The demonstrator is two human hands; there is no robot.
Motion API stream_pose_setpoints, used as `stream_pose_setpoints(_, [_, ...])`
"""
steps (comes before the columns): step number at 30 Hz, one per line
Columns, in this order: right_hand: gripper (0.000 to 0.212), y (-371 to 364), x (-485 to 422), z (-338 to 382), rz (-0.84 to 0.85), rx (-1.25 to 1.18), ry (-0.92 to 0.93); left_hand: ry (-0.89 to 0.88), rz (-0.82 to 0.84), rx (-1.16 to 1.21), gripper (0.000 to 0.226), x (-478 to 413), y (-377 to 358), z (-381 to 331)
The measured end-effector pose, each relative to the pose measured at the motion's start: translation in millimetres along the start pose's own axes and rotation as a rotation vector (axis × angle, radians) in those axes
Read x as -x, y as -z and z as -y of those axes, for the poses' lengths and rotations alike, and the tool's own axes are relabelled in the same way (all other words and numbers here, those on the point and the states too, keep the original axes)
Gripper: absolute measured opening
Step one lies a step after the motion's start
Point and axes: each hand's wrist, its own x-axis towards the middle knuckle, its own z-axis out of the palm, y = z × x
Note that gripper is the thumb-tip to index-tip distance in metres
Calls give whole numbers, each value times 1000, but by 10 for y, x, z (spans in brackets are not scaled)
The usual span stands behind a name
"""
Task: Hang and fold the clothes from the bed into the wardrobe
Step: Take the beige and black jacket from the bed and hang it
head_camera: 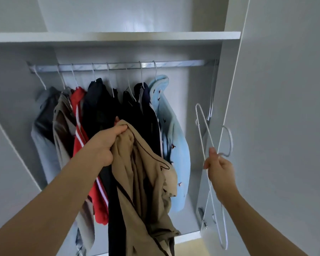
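My left hand (103, 143) grips the top of a beige garment (146, 185), which hangs down in front of the open wardrobe. My right hand (220, 170) pinches a white wire hanger (204, 126) near its hook, held out to the right of the hanging clothes. The metal rail (183, 63) carries several garments on white hangers: a grey one (42, 130), a brown one, a red one (79, 137), dark ones (100, 108) and a light blue shirt (175, 141).
A white shelf (118, 36) runs above the rail. The open wardrobe door (284, 108) stands at the right, close to my right hand. More bare white hangers (211, 108) hang at the rail's right end. The rail is bare between the blue shirt and those hangers.
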Motion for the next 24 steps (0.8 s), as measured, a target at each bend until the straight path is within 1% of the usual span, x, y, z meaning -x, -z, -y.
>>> stream_pose_setpoints(1, [55, 63, 169, 45, 10, 20, 55, -87, -44, -57, 18, 115, 59, 56])
stream_pose_setpoints(3, [53, 150, 420, 109, 9, 47, 125, -255, -114, -216, 15, 292, 176, 163])
stream_pose_setpoints(5, [49, 175, 584, 151, -17, 92, 133, -333, -135, -336, 14, 413, 278, 262])
stream_pose_setpoints(6, [50, 169, 673, 187, -13, 89, 128, -346, -138, -362, 13, 461, 321, 302])
stream_pose_setpoints(8, [54, 153, 818, 230, 62, 34, 131, -360, -176, -377, 13, 519, 394, 333])
stream_pose_setpoints(11, [45, 195, 969, 332, 172, -132, 76, -360, -229, -370, 29, 571, 537, 307])
stream_pose_setpoints(14, [48, 265, 997, 411, 270, -245, -7, -354, -261, -354, 36, 630, 695, 227])
stream_pose_setpoints(15, [49, 267, 1007, 422, 307, -244, -18, -362, -273, -356, 35, 640, 732, 198])
stream_pose_setpoints(17, [47, 204, 1076, 448, 387, -165, -14, -398, -311, -411, 30, 690, 841, 135])
stream_pose_setpoints(18, [46, 164, 1131, 452, 419, -121, -16, -429, -335, -479, 26, 724, 901, 119])
stream_pose_setpoints(20, [45, 104, 1210, 454, 457, -80, -36, -522, -390, -690, 18, 787, 1012, 102])
stream_pose_setpoints(23, [45, 94, 1240, 542, 481, -23, -42, -708, -551, -1111, 22, 922, 1110, 103])
stream_pose_setpoints(24, [45, 95, 1240, 576, 488, 14, -36, -774, -592, -1203, 23, 965, 1116, 109])
